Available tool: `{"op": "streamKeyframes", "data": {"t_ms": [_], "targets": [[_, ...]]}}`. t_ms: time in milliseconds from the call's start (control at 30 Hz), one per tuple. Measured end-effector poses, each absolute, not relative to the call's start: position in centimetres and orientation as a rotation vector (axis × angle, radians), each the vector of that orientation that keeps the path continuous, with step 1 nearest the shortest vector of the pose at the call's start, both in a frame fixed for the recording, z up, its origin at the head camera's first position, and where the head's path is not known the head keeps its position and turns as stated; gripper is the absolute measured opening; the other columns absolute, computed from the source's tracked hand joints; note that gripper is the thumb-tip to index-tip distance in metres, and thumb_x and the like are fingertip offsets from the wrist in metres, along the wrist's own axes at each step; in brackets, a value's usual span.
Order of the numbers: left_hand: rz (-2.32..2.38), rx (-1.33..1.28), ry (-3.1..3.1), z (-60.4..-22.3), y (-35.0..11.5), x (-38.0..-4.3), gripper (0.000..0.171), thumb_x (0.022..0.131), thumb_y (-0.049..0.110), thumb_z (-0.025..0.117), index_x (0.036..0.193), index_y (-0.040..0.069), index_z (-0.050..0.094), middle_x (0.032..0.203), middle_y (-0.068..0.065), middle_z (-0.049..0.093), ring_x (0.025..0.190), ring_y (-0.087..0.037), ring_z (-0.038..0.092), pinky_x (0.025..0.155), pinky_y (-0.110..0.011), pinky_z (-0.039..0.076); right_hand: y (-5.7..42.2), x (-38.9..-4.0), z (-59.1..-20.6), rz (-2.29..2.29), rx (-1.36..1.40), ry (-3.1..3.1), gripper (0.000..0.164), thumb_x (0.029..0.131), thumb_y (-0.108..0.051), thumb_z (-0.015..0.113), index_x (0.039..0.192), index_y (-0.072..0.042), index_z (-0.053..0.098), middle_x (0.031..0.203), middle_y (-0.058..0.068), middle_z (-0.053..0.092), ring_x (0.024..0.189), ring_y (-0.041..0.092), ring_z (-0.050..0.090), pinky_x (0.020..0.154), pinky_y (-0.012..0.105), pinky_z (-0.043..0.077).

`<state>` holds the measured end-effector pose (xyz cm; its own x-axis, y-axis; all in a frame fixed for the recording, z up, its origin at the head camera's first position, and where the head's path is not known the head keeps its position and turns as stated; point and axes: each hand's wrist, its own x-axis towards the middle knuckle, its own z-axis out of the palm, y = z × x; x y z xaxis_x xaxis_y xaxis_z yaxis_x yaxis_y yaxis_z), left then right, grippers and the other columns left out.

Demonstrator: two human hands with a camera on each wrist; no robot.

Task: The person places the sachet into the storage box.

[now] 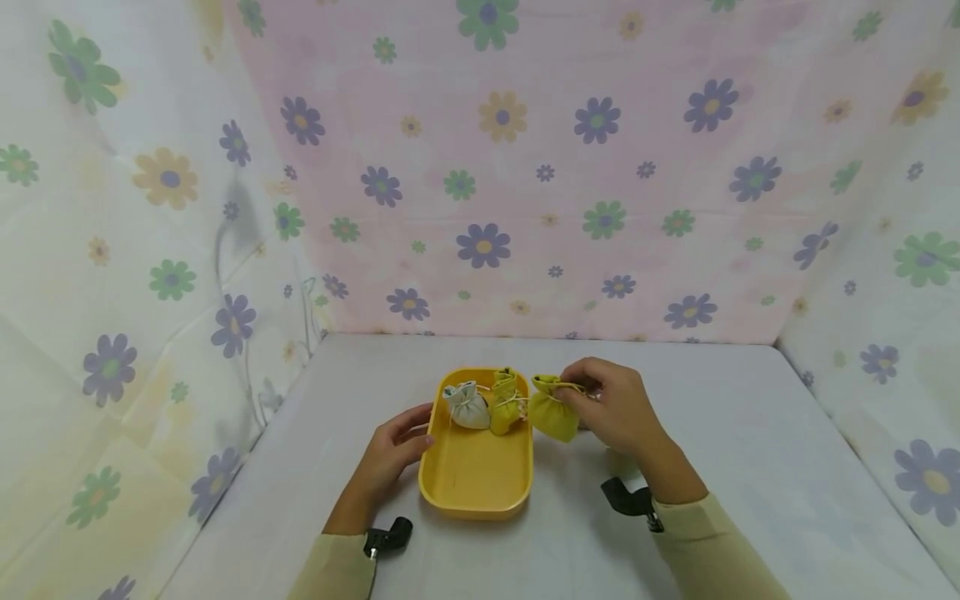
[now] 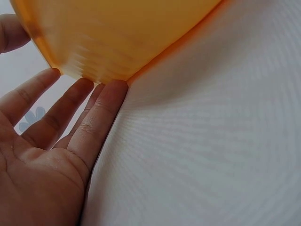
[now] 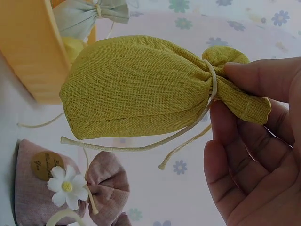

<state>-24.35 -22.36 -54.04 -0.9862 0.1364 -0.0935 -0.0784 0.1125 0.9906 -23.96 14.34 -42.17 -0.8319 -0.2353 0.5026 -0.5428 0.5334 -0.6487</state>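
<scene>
My right hand (image 1: 611, 408) pinches a yellow-green drawstring pouch (image 1: 553, 415) by its gathered neck, just right of the yellow tray (image 1: 480, 507). The right wrist view shows the pouch (image 3: 136, 87) lying sideways, its pale cord ends dangling. Inside the tray's far end sit a whitish pouch (image 1: 468, 410) and another yellow pouch (image 1: 505, 408), side by side. My left hand (image 1: 393, 446) rests at the tray's left side. Its straight fingers (image 2: 101, 108) touch the tray's outer wall (image 2: 117, 37), with the thumb near the rim.
A dusty-pink pouch (image 3: 35, 193) with a white flower and a round tag stands on the table near the tray; in the head view my right hand mostly hides it. The white table (image 1: 750, 467) is enclosed by flowered cloth (image 1: 555, 192) behind and at both sides.
</scene>
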Motion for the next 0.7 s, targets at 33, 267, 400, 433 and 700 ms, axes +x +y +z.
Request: {"op": "streamKeyframes", "data": {"t_ms": [33,267,400,433,700], "targets": [[1.993,0.06,2.218,-54.0,-22.3,-24.3,0.052,0.092,0.017,0.076,0.14,0.029,0.062,0.148,0.005,0.058,0.135,-0.024,0.058,0.101,-0.035,0.058,14.2,-24.0,-42.1,1.211,0.647,-2.416,0.013,0.088,-0.015,0.082,0.097,-0.018,0.073,0.092,-0.007,0.074,0.078,0.008,0.066,0.067,0.026,0.059],[1.993,0.084,2.238,-54.2,-22.3,-24.3,0.054,0.092,0.016,0.075,0.143,0.026,0.061,0.15,0.001,0.057,0.135,-0.026,0.059,0.1,-0.034,0.058,13.2,-24.3,-41.7,1.241,0.69,-2.406,0.012,0.088,-0.015,0.082,0.096,-0.018,0.073,0.092,-0.007,0.074,0.079,0.008,0.067,0.07,0.026,0.061],[1.988,0.076,2.24,-54.2,-22.3,-24.3,0.052,0.092,0.016,0.075,0.141,0.029,0.062,0.148,0.004,0.058,0.134,-0.024,0.059,0.1,-0.034,0.058,12.6,-24.4,-41.7,1.231,0.7,-2.424,0.012,0.089,-0.017,0.082,0.097,-0.019,0.073,0.093,-0.007,0.073,0.079,0.008,0.067,0.069,0.025,0.061],[1.987,0.077,2.241,-54.2,-22.2,-24.3,0.052,0.092,0.015,0.075,0.14,0.029,0.062,0.147,0.004,0.059,0.134,-0.024,0.059,0.1,-0.034,0.058,12.4,-24.4,-41.6,1.227,0.7,-2.426,0.012,0.089,-0.017,0.082,0.098,-0.018,0.073,0.093,-0.007,0.073,0.078,0.008,0.066,0.068,0.025,0.061],[1.989,0.089,2.237,-54.1,-22.3,-24.3,0.052,0.092,0.015,0.075,0.141,0.027,0.061,0.148,0.003,0.058,0.135,-0.025,0.059,0.1,-0.034,0.058,11.3,-24.2,-41.3,1.25,0.696,-2.438,0.011,0.089,-0.018,0.082,0.098,-0.018,0.074,0.093,-0.006,0.073,0.076,0.011,0.064,0.066,0.025,0.06]]}}
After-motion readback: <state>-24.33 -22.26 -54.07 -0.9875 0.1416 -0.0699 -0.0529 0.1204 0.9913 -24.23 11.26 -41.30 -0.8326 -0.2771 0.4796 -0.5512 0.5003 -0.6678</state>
